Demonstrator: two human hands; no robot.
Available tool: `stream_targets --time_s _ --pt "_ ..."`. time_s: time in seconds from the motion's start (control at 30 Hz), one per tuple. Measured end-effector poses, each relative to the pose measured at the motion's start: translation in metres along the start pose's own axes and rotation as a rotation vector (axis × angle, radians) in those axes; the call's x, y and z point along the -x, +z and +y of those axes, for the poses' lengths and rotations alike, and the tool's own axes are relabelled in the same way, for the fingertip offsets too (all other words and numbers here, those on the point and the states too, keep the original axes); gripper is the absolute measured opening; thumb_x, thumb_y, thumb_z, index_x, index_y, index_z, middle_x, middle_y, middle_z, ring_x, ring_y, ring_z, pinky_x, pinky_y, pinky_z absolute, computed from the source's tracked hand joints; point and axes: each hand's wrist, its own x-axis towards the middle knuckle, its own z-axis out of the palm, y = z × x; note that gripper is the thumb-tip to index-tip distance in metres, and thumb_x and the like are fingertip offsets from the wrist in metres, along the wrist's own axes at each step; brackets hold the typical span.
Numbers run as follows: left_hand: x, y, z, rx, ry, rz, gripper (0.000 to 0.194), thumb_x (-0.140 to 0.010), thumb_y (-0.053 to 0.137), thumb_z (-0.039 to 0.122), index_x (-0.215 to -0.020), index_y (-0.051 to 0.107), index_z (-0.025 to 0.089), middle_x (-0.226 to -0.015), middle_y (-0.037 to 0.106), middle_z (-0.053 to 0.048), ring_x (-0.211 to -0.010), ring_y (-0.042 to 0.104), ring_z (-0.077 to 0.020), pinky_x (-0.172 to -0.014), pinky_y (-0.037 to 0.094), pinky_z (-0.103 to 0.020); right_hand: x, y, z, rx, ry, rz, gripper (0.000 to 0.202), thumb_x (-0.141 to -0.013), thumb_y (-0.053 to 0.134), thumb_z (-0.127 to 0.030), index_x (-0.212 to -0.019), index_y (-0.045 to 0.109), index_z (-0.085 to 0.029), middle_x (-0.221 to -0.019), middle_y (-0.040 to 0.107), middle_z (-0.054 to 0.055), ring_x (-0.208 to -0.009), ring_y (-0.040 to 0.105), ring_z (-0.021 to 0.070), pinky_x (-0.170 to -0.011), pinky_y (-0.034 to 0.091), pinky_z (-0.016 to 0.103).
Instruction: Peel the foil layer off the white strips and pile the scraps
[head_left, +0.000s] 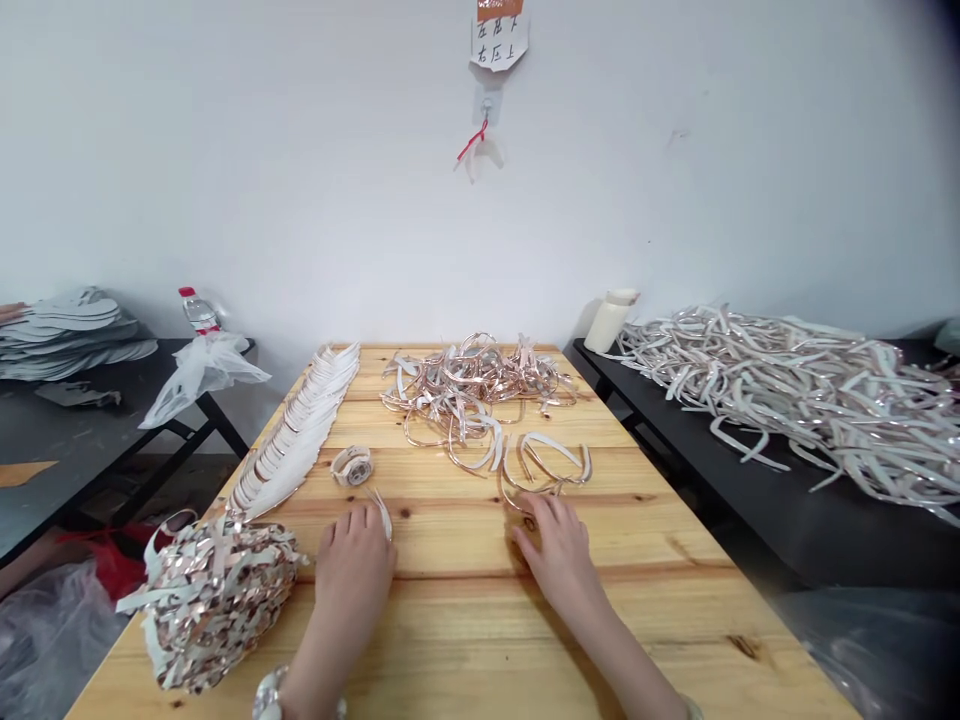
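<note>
My left hand (355,552) rests low over the wooden table with its fingers curled. A thin white strip (384,515) sticks out past its fingertips on the right side. My right hand (556,548) reaches in from the right, thumb apart from the fingers. Its fingertips touch the ends of a few loose curved strips (553,440), white on one face and shiny rose-gold along the edge. Beyond them lies a tangled heap of similar strips (480,375). Left of centre, a long fanned row of strips (300,430) lies neatly overlapped.
A watch (352,466) lies ahead of my left hand. At the table's left edge sits a bundle of rose-gold and white strips (217,600). The right black table carries a large strip pile (795,390) and a cream bottle (610,320). Stacked grey pieces (82,330) stand left.
</note>
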Motion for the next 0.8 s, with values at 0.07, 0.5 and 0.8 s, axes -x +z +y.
stream_targets --time_s 0.07,0.5,0.8 --pt "0.002 0.002 0.006 0.14 0.074 0.06 0.03 -0.083 0.039 0.012 -0.104 0.059 0.011 -0.109 0.063 -0.017 -0.106 0.056 -0.0314 -0.091 0.041 -0.046 -0.002 0.0 0.002 0.018 0.024 -0.002 0.027 -0.081 0.053 -0.022 -0.106 0.063 -0.023 -0.106 0.064 0.011 -0.097 0.055 0.0307 -0.076 0.044 0.043" --pt "0.022 0.032 0.053 1.102 0.316 -0.21 0.024 -0.089 0.047 0.03 -0.096 0.064 0.015 -0.095 0.069 -0.008 -0.089 0.064 -0.0183 -0.08 0.05 -0.026 0.031 -0.023 -0.069 -0.664 -0.176 -0.29 0.018 -0.091 0.044 -0.024 -0.095 0.062 -0.02 -0.084 0.065 0.007 -0.074 0.06 0.019 -0.068 0.049 0.03" --pt "0.013 0.052 0.046 0.787 0.358 -0.052 0.021 -0.089 0.046 0.027 -0.078 0.06 0.016 -0.08 0.065 -0.007 -0.08 0.059 -0.021 -0.074 0.045 -0.032 0.013 -0.063 -0.068 -0.886 0.089 0.003 0.013 -0.088 0.057 -0.032 -0.093 0.06 -0.021 -0.077 0.063 0.004 -0.071 0.062 0.0174 -0.066 0.053 0.028"
